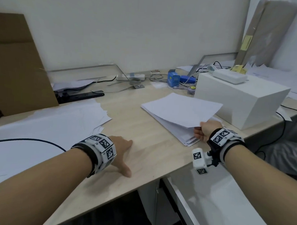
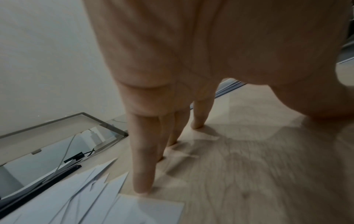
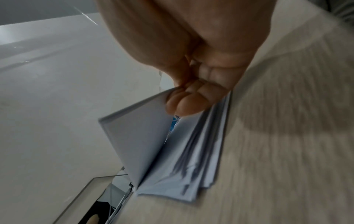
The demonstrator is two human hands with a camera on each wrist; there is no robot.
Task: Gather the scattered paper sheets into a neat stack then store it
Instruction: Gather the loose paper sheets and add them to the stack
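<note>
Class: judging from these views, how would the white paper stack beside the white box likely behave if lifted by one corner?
The white paper stack would probably sag: its top sheets already curve where the right hand grips them. Its fanned edges suggest that loose sheets could slide apart.

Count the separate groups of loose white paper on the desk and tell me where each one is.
2. A fanned, untidy spread on the desk's left, beside the left hand. A stack on the right by the white box, top sheets lifted by the right hand. More sheets lie behind the box.
</note>
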